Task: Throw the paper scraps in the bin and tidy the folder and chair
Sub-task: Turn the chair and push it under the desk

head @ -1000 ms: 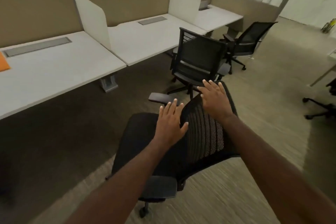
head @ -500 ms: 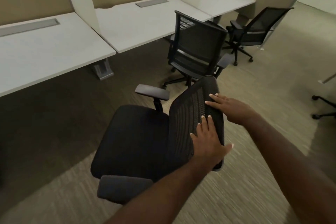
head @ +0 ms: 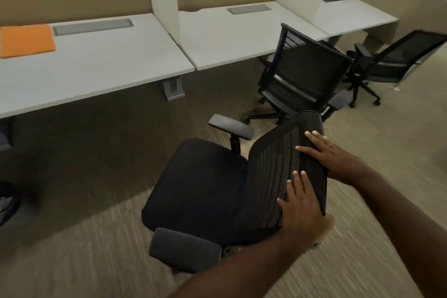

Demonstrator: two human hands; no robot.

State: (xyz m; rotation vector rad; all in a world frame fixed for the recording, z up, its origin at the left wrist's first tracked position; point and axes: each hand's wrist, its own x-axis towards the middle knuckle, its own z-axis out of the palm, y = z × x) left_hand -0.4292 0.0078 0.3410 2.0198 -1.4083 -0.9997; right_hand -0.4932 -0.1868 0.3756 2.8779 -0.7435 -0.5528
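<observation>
A black mesh-backed office chair (head: pixel 203 186) stands on the carpet in front of me, its seat facing the desks to the left. My left hand (head: pixel 303 210) lies on the lower part of the mesh backrest, fingers wrapped over its edge. Higher on the same backrest rests my right hand (head: pixel 331 155), fingers spread over the top rim. An orange folder (head: pixel 26 40) lies flat on the white desk (head: pixel 96 65) at the far left. No paper scraps or bin are in view.
Two more black chairs (head: pixel 302 77) (head: pixel 396 60) stand to the right by the neighbouring desks. White divider panels (head: pixel 164 0) split the desk row, backed by a tan partition. A desk leg (head: pixel 173 88) stands on the carpet ahead.
The chair has rolled left toward the desk with both hands on its backrest. My view has swung left, bringing the orange folder back into sight.
</observation>
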